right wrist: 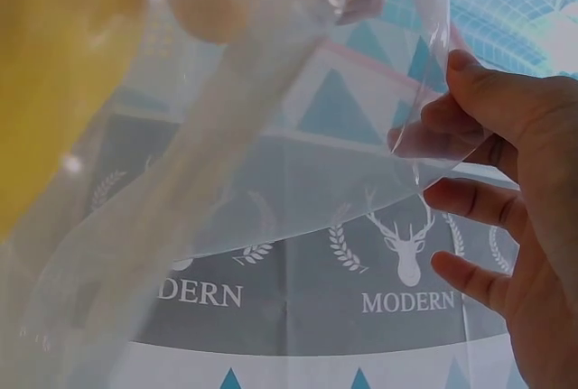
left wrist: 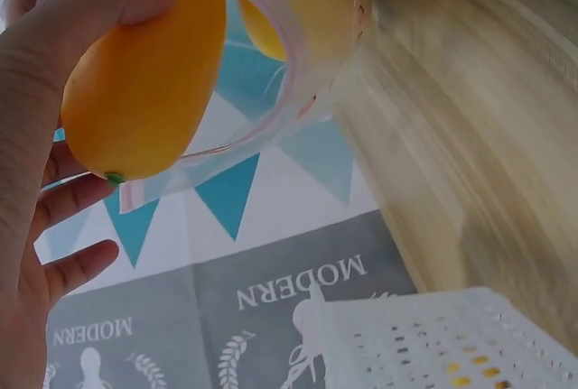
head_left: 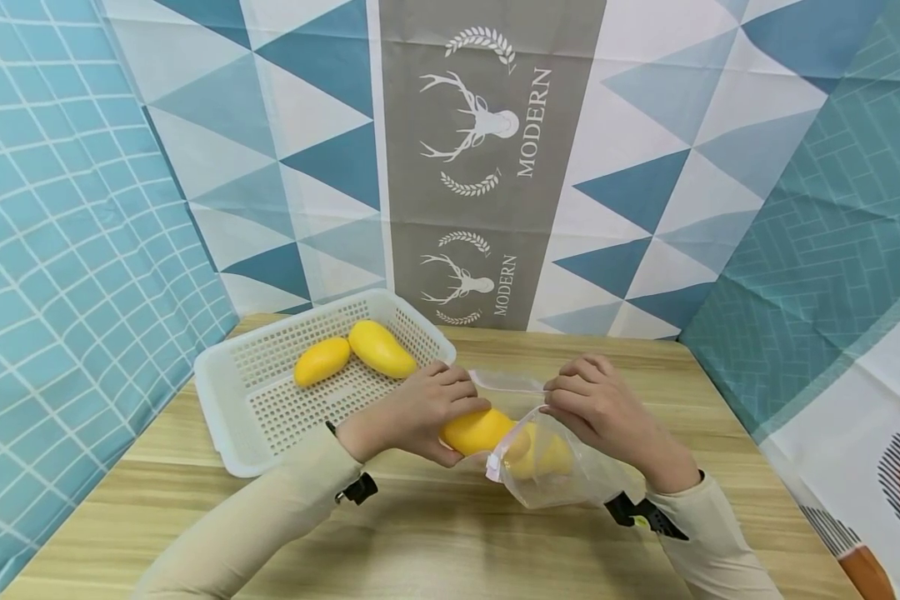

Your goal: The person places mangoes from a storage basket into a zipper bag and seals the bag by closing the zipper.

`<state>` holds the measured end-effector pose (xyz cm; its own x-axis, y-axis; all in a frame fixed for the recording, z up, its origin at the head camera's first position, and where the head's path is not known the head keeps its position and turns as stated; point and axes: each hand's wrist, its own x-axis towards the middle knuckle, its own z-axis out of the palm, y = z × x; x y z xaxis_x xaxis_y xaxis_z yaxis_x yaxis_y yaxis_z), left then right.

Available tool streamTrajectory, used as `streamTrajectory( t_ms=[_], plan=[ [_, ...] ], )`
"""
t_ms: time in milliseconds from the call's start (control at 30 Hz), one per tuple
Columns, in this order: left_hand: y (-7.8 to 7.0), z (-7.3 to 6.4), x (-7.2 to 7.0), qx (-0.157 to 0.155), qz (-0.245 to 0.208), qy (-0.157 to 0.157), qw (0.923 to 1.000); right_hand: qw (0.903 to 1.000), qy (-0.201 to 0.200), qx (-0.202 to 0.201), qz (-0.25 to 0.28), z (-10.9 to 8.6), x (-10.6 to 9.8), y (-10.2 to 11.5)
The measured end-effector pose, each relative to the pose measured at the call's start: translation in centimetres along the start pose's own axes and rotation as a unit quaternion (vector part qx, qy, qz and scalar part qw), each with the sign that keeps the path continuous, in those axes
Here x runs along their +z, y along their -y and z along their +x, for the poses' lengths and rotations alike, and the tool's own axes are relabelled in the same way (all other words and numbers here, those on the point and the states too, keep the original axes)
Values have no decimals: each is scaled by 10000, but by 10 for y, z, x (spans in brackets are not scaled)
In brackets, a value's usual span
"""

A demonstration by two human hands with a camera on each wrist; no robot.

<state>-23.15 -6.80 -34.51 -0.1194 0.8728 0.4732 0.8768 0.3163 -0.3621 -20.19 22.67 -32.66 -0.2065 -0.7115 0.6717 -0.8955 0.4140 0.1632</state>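
Note:
My left hand (head_left: 437, 410) grips a yellow mango (left wrist: 149, 82) at the mouth of a clear zip bag (head_left: 585, 475). In the left wrist view the thumb lies over the mango, its green-marked tip pointing away from the bag. Pinched between my right thumb and fingers is the edge of the bag's mouth; the right hand (right wrist: 506, 154) keeps that edge raised. Inside the bag lies another yellow mango (head_left: 551, 452), seen through the plastic. A pink strip runs along the bag's opening, with a slider (head_left: 493, 467) at one corner.
A white perforated basket (head_left: 228, 417) stands at the left on the wooden table (head_left: 450, 550). Two mangoes, a smaller one (head_left: 322, 361) and a larger one (head_left: 382, 350), lie in it. Patterned cloth walls (head_left: 487, 167) enclose the table's back and sides.

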Motion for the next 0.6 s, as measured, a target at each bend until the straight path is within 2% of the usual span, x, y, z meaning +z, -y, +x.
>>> streamTrajectory(
  t_ms=[467, 600],
  plan=[
    [-3, 8, 12, 98, -1, -248, 9996, 9999, -78, -76, 13, 1, 1, -1],
    [-3, 8, 14, 89, 6, -199, 9998, 9999, -95, -70, 25, 0, 2, -1]
  ],
)
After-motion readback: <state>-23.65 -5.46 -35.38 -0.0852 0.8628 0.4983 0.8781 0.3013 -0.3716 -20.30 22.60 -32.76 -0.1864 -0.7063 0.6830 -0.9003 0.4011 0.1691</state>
